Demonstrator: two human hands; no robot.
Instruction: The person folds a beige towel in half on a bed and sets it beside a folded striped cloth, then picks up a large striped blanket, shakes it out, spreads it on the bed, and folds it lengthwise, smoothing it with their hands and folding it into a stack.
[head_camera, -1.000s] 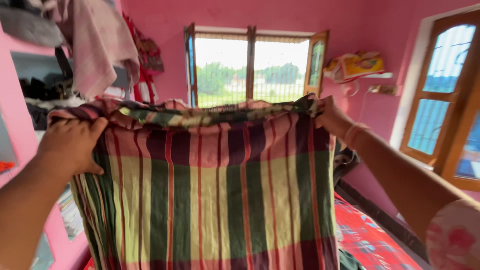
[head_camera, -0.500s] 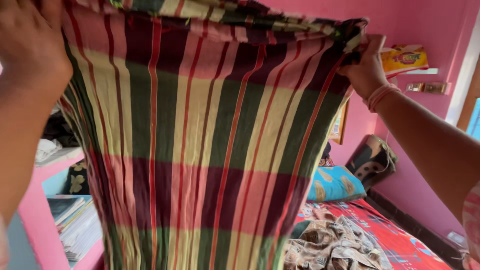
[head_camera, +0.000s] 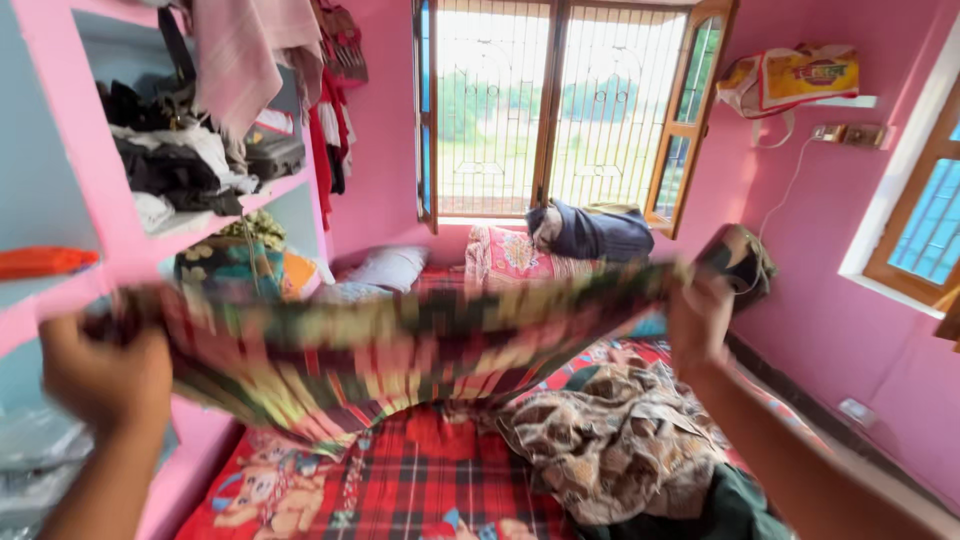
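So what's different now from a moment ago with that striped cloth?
The striped cloth has swung down from hanging upright before the face to billowing nearly flat over the bed, opening the view of the window and shelves. Both arms dropped lower. Unchanged: the left hand and right hand keep their grip on its top corners.

we see a striped cloth (head_camera: 400, 350) in green, red, pink and pale yellow. under it the bedsheet (head_camera: 420, 490) is red plaid with cartoon figures. a crumpled cloth (head_camera: 610, 450) has a brown and cream print. the walls (head_camera: 850, 180) are pink.
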